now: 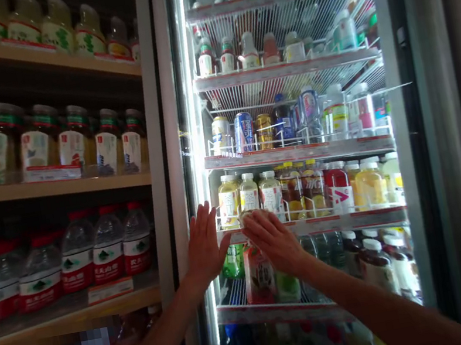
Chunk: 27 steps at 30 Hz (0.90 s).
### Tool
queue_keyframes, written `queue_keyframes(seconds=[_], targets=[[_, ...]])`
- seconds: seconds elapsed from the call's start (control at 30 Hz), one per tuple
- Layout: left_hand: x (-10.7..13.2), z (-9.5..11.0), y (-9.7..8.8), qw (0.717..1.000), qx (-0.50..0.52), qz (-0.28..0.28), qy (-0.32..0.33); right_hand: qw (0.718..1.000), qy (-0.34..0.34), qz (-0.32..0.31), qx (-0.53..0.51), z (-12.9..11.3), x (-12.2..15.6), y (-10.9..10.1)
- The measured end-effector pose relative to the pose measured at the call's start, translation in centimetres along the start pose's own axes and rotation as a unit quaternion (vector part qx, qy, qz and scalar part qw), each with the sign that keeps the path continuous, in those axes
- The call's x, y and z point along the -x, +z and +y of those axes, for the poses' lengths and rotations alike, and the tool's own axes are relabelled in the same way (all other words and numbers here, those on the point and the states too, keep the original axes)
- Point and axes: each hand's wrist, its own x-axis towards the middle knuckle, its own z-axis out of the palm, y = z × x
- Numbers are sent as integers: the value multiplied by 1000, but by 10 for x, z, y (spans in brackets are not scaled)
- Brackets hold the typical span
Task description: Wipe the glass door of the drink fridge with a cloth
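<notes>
My left hand (pixel 206 242) is open, its fingers stretched upward and thumb apart, at the lit left edge of a drinks fridge. I cannot tell whether its palm touches glass. To its right, my right hand (pixel 275 242) has its fingers together and bent over a small pale item (pixel 246 216), too blurred to name. Behind the hands, a fridge shelf (pixel 355 222) bears yellow-labelled bottles (pixel 229 201), a white-capped bottle (pixel 271 195) and dark tea-coloured bottles (pixel 292 188). Below my right hand stands a red bottle (pixel 258 277), partly covered by it.
Cans (pixel 243 131) and more bottles fill the upper fridge shelves. On the left, wooden shelving (pixel 78 318) carries red-capped water bottles (pixel 77 262) and dark-lidded bottles (pixel 33 142). A metal upright (pixel 164 148) divides it from the fridge. A dark frame (pixel 422 162) borders the right side.
</notes>
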Motion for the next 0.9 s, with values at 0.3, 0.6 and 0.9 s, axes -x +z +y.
queue_keyframes(seconds=[0.3, 0.6, 0.9], targets=[[-22, 34, 21, 999, 35, 23, -14, 974, 217, 64, -13, 66, -40, -17], [-25, 71, 43, 999, 23, 41, 5, 983, 182, 15, 37, 56, 14, -26], [-29, 81, 50, 999, 16, 50, -13, 879, 403, 215, 140, 150, 84, -49]])
